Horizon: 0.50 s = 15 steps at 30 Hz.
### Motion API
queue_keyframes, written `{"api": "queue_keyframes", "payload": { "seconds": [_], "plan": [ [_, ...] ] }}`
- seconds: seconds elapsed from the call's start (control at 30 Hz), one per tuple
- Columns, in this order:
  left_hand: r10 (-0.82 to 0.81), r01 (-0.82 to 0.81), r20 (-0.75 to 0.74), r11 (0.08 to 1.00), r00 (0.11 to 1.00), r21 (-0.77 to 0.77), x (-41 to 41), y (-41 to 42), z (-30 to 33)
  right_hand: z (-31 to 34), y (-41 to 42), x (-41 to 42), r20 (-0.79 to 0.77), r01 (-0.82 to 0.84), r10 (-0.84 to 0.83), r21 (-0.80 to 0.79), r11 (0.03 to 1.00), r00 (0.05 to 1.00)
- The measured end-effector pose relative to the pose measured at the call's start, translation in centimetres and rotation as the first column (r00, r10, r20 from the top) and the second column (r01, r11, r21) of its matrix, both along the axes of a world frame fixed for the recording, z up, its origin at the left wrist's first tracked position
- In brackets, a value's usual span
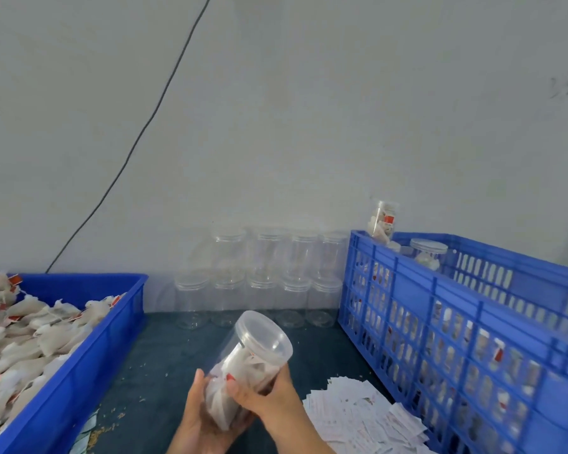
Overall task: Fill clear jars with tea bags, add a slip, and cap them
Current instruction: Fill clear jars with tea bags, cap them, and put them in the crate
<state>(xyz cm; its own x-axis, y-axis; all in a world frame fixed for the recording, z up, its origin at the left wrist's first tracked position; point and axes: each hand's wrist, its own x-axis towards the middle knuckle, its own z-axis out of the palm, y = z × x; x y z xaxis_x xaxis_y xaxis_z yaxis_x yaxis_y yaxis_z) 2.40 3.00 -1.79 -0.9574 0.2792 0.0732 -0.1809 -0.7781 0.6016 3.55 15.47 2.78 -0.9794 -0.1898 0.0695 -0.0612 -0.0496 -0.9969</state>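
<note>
Hands [230,411] curled round tilted capped jar [250,365]

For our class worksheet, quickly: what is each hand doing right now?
Left hand: holds the jar from below.
Right hand: grips the same jar's side.
</note>
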Motion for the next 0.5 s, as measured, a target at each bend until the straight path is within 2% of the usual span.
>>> {"api": "queue_keyframes", "payload": {
  "seconds": [0.13, 0.23, 0.37, 0.5],
  "plan": [
    [-0.010, 0.006, -0.056, 0.998, 0.998, -0.065, -0.5, 0.9, 1.4, 1.8, 0.7, -0.4, -0.025, 0.093, -0.094, -0.027, 0.995, 0.995],
    [-0.011, -0.027, -0.185, 0.979, 0.983, -0.202, -1.5, 2.3, 3.9, 4.7, 1.9, -1.4, -0.026, 0.157, -0.159, -0.056, 0.986, 0.987],
    [0.047, -0.215, -0.379, 0.884, 0.924, -0.415, -3.6, 5.2, 8.8, 10.5, 4.1, -3.0, -0.089, 0.255, -0.263, -0.089, 0.963, 0.961],
    [0.069, -0.348, -0.501, 0.800, 0.862, -0.489, -5.5, 9.4, 14.7, 16.8, 7.9, -4.3, -0.169, 0.347, -0.368, -0.143, 0.927, 0.914]
  ]
}}
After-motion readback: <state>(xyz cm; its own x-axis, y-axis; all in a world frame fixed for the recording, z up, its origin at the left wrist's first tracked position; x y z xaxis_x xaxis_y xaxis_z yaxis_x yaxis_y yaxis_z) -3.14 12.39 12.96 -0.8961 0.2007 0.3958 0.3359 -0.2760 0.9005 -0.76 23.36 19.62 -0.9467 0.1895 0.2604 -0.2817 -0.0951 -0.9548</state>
